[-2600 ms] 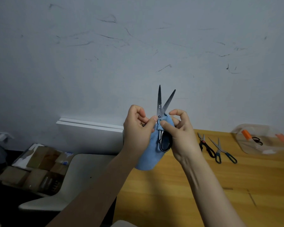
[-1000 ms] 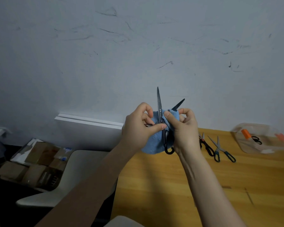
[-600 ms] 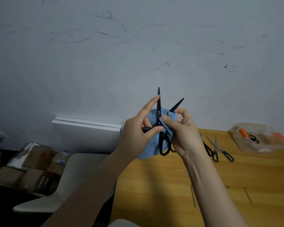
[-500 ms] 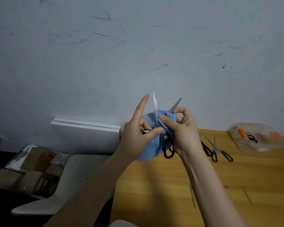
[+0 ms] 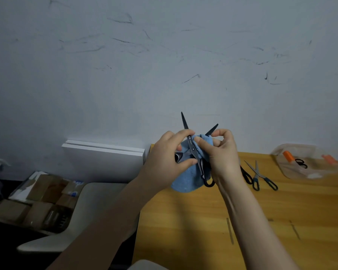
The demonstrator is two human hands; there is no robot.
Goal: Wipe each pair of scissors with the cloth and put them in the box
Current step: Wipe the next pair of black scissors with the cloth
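Only hands, forearms in view. Bare left hand (image 5: 164, 158), bare right hand (image 5: 223, 160). Left forearm (image 5: 113, 217), right forearm (image 5: 250, 221) uncovered to near frame edge. Tendon ridges along right wrist.

Off-task surroundings

Grey-white wall (image 5: 164, 55) with dark scuff lines fills the top half. Two flat white boards (image 5: 103, 158) stand against it, just left of the wooden table (image 5: 281, 221). Pale chair (image 5: 90, 207) sits below the boards, beside the table's left edge. Brown cardboard boxes (image 5: 37, 203) are packed together on the dark floor, far left. Short dark marks (image 5: 230, 230) on the tabletop, lower right.
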